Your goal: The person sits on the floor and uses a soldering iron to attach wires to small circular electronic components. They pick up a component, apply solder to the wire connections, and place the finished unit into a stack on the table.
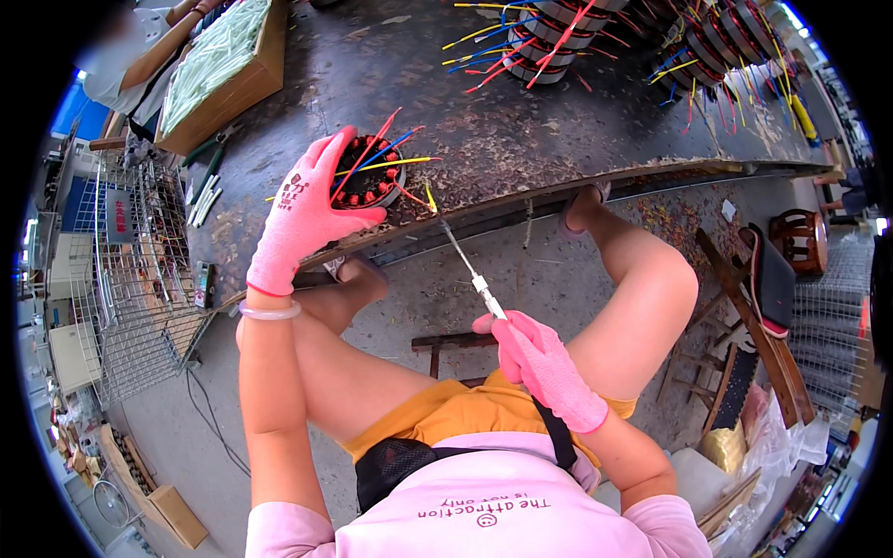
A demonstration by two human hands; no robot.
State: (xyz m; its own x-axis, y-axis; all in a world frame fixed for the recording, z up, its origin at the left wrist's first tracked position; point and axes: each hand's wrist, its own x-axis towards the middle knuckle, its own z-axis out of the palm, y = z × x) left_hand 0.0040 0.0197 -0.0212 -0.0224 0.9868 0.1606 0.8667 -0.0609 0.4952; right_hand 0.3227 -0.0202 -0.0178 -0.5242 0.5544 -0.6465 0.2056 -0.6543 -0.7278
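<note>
At the table's near edge, my left hand [302,209], in a pink glove, grips a motor stator [374,196] from its left side. The thumb lies along the near side and the fingers reach over the far side. Red coil windings ring the stator, and red, blue and yellow wires stick out of it. In front of my body, my pink-gloved right hand [549,367] is closed on the white handle of a thin metal rod tool [481,286]. The rod points up toward the stator, with something yellow at its tip, just right of the stator and apart from it.
Stacked stators [549,42] with loose wires stand on the dark worn table [409,74], and more [716,56] sit at far right. A box of pale tubes [228,74] lies at far left near another person's arm [153,56]. A wire cart [139,279] stands left.
</note>
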